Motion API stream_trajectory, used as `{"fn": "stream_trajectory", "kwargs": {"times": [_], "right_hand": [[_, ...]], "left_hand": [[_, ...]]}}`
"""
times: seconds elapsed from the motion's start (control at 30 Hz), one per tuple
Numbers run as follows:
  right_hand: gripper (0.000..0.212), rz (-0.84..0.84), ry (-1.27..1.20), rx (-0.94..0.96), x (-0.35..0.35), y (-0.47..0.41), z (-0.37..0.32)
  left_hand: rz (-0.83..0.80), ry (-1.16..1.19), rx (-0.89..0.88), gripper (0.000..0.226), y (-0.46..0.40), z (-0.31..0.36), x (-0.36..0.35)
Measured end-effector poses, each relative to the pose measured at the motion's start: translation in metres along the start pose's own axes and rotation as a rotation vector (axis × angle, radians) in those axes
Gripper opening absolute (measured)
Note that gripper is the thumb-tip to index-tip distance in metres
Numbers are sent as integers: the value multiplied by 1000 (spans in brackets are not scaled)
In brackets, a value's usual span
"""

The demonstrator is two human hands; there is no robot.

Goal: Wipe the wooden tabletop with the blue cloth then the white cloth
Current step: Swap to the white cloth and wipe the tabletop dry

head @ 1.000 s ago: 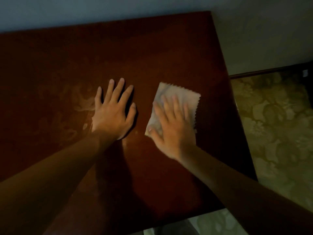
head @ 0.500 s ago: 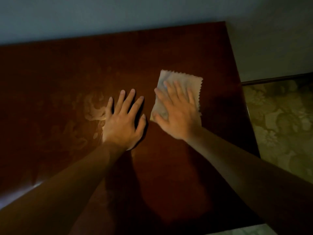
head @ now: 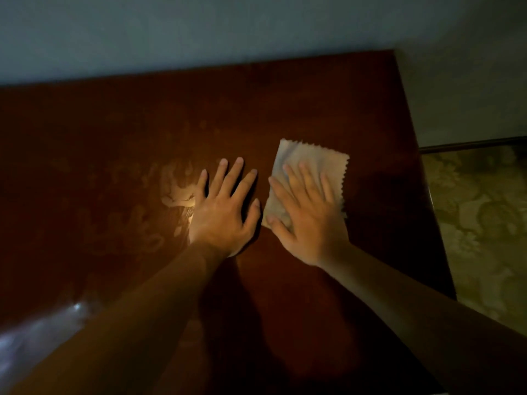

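Note:
A small white cloth [head: 310, 159] with zigzag edges lies flat on the dark reddish wooden tabletop [head: 313, 92]. My right hand [head: 308, 215] presses on it with straight, spread fingers and covers its near half. My left hand [head: 225, 212] rests flat on the bare wood just left of the cloth, fingers spread, thumb close to the cloth's edge. Pale smears [head: 176, 189] show on the wood beside my left hand. No blue cloth is in view.
The table's far edge meets a grey wall [head: 199, 32]. Its right edge [head: 427, 195] drops to a patterned floor [head: 484, 223]. A bright glare [head: 42, 332] lies on the wood at the lower left. The light is dim.
My right hand has slid the white cloth away from me along the tabletop. My left hand has stayed flat in the same spot while the camera tilted.

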State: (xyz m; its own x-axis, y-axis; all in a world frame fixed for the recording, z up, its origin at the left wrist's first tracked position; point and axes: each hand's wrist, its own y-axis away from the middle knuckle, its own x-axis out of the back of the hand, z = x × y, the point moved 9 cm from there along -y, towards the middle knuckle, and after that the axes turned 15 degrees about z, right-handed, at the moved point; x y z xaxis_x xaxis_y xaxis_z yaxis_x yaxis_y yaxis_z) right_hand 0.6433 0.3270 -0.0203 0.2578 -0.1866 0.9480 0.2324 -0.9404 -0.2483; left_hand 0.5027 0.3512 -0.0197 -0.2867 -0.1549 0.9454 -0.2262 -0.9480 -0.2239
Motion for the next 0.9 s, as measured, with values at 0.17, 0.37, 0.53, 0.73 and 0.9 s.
{"fn": "stream_trajectory", "kwargs": {"times": [0.17,0.37,0.53,0.73,0.9], "right_hand": [[67,-6,9,4,-2,-4,0],[71,5,23,-16,-11,-63,19],[78,-34,83,-58,-28,-108,30],[76,-40,61,-66,-27,-108,28],[71,-64,-11,-77,-23,-98,25]], "left_hand": [[-9,7,5,59,-1,0,0],[17,17,-4,58,-1,2,3],[9,-9,-9,58,-1,0,1],[24,-11,-12,58,0,0,3],[13,-13,-20,58,-1,2,2]]}}
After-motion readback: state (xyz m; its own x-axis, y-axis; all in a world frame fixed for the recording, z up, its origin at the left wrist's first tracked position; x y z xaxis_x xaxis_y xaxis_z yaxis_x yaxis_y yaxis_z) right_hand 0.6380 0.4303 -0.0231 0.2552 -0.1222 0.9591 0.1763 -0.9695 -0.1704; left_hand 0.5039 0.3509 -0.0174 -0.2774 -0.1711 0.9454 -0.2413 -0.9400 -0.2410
